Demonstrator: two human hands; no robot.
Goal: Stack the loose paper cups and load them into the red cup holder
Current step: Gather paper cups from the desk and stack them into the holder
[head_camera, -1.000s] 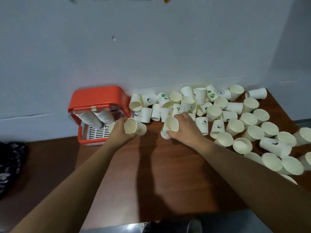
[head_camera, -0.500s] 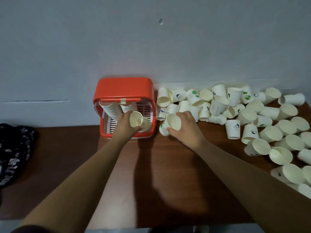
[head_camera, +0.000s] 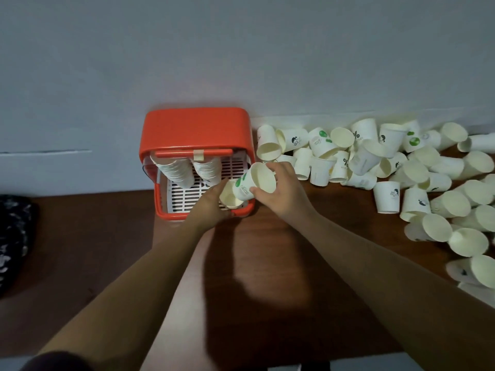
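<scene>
Loose paper cups [head_camera: 367, 159] lie heaped on the worktop [head_camera: 267, 277] along the wall [head_camera: 241, 49], the nearest ones just beside the right side of the red cup holder [head_camera: 195, 129]. Your right grip [head_camera: 280, 192] is curled round a green-printed cup [head_camera: 255, 180], tilted with its mouth towards you. Its base meets the mouth of a second cup [head_camera: 229, 197], which your left grip [head_camera: 210, 206] holds from the left. Both cups hang over the holder's front right corner. Inside the holder, two cup stacks [head_camera: 178, 171] take up the left and middle, over a white slotted tray [head_camera: 184, 195]. A dark patterned cloth [head_camera: 13, 236] lies well apart at the far left.
</scene>
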